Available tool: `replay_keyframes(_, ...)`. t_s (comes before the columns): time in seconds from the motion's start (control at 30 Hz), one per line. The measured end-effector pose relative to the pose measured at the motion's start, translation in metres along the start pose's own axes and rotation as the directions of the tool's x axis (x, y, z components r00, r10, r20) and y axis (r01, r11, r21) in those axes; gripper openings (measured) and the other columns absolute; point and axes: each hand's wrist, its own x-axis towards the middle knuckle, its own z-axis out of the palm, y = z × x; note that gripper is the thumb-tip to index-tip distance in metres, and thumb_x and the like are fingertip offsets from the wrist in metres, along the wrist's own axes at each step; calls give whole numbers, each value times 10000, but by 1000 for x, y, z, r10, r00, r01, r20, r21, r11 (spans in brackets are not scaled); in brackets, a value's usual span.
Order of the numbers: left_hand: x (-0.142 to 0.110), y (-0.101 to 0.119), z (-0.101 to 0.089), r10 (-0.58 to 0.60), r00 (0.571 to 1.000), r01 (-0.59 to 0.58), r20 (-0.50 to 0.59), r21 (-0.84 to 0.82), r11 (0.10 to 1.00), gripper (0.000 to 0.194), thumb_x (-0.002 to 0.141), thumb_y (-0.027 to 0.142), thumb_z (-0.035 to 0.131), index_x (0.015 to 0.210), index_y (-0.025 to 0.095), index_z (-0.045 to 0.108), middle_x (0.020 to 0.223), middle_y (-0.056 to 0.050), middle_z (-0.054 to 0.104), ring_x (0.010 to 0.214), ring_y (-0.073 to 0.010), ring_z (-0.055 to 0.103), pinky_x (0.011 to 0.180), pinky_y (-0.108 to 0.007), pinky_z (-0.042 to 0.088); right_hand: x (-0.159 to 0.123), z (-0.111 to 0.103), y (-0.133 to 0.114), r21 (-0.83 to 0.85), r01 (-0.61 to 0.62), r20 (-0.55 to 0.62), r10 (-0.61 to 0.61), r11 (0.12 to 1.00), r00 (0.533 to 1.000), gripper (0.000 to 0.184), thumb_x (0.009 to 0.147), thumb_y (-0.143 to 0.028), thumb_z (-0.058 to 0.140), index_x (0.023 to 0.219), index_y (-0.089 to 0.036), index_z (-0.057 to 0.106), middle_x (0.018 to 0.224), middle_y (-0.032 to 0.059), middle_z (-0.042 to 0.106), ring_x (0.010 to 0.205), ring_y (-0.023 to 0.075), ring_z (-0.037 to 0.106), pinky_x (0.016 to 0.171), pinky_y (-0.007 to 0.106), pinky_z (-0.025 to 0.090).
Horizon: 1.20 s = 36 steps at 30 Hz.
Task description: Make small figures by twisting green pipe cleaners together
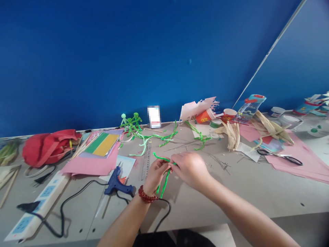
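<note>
Two hands [174,169], green twisted strands [165,183]

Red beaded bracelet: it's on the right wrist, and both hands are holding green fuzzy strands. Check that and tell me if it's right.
Not quite: the head view shows the red beaded bracelet on the wrist of the left hand, not the right hand. Both hands are indeed holding green fuzzy strands.
</note>
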Motion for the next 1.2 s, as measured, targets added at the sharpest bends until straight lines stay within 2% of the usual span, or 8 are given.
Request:
replay_keyframes(0.2,-3,-2,9,3,993,-31,-120,-229,973,254,598,205,849,754,162,654,632,32,647,585,-99,579,614,-226,444,-26,27,-4,137,30,-282,10,990,959,202,950,-241,533,814,-209,679,711,85,725,626,196,636,593,291,392)
replay_keyframes(0.37,-4,-1,5,-62,996,35,-63,-359,933,333,570,222,882,787,173,633,637,45,654,568,-83,604,582,-191,461,-29,31,-4,406,-7,-336,157,914,929,185,936,-251,564,783,-235,666,742,49,756,633,181,668,613,284,482)
replay_keyframes(0.47,-3,0,1,-107,994,103,9,-363,926,282,613,234,863,725,164,615,542,60,596,486,-61,545,552,-184,455,-25,31,-6,632,-52,-255,271,773,928,199,920,-280,581,734,-234,635,709,39,745,633,179,675,633,290,528)
replay_keyframes(0.53,-3,1,0,-110,991,128,73,-336,933,278,642,255,852,668,156,593,496,55,569,469,-63,527,564,-197,465,-22,33,-6,769,-64,-188,321,636,928,200,907,-310,599,727,-226,619,696,38,731,633,180,681,643,296,556)
replay_keyframes(0.63,-2,2,0,-68,993,95,100,-303,948,274,656,267,854,693,150,610,543,17,630,509,-83,569,590,-215,480,-17,39,-3,904,-93,-82,382,417,921,217,877,-373,639,735,-211,613,680,31,701,608,178,680,589,292,569)
replay_keyframes(0.73,0,-1,0,-11,997,31,75,-275,961,265,671,267,851,796,152,648,637,-14,696,559,-103,613,582,-215,478,-14,42,2,939,-113,-36,417,326,908,252,843,-416,674,731,-197,620,656,18,670,573,167,666,556,284,563)
replay_keyframes(1.0,-1,-5,0,10,999,3,48,-255,967,255,684,249,840,874,145,705,671,-14,706,589,-116,634,605,-231,496,-12,33,10,891,-148,4,320,429,947,185,851,-300,652,712,-182,625,658,18,680,604,155,674,584,244,525)
replay_keyframes(1.2,1,-5,5,103,995,-103,-15,-217,971,221,675,283,841,796,153,709,635,4,677,570,-108,597,594,-227,476,-16,34,7,760,-135,-94,313,636,945,152,876,-238,600,736,-187,627,675,19,715,631,145,661,568,213,462)
